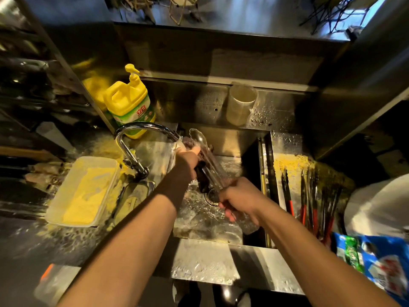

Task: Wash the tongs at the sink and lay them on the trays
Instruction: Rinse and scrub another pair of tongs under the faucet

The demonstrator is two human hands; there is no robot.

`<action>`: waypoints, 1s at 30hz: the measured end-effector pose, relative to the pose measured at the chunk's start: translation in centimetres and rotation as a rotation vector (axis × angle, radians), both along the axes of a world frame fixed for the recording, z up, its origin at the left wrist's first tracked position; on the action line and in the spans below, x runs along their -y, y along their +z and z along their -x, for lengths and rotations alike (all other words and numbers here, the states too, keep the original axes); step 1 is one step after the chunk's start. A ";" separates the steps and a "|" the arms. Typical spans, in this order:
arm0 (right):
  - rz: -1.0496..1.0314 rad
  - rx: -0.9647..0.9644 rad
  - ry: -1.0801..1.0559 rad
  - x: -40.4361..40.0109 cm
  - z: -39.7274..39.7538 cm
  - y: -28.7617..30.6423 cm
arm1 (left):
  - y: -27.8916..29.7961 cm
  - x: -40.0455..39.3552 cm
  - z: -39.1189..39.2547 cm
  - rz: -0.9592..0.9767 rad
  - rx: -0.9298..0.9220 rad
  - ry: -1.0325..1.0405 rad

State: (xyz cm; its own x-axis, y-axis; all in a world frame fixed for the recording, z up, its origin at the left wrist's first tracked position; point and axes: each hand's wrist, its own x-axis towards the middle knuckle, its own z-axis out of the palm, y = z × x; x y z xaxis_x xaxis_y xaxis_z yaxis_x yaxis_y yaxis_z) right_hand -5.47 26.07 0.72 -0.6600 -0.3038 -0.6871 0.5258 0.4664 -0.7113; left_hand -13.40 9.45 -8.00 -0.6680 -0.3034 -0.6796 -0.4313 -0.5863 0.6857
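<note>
Steel tongs slant over the sink, spoon-shaped tips pointing up and away under the chrome tap. My right hand grips their handle end low over the drain. My left hand wraps around the middle of the tongs, with what looks like a dark scrubbing pad pressed against them. Water lies in the sink bottom. Several more tongs with red and black handles lie on the wet counter to the right of the sink.
A yellow dish-soap pump bottle stands behind the tap. A shallow plastic tub with yellow contents sits left of the sink, and a clear cup stands on the back ledge. Blue packaging and a white object lie at right.
</note>
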 end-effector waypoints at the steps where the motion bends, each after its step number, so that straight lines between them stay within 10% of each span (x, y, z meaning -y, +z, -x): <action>1: -0.014 -0.014 0.000 0.0 0.3 0.0 | 0.1 -0.6 -0.5 -0.013 0.011 -0.050; 25: 0.175 0.123 -0.081 -5.0 -0.2 1.7 | 0.3 -0.9 -3.8 -0.114 0.019 0.124; 30: -0.222 -0.274 -0.023 -4.6 -0.2 1.5 | 0.7 -1.7 -5.0 -0.011 -0.010 -0.020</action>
State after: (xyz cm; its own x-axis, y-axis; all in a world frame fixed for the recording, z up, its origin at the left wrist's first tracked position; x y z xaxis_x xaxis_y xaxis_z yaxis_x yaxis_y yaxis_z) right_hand -5.26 30.62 2.21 -0.8341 -0.1497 -0.5309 0.3415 0.6158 -0.7101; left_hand -8.38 11.14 -7.26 -0.6809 -0.2821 -0.6759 -0.4363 -0.5850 0.6837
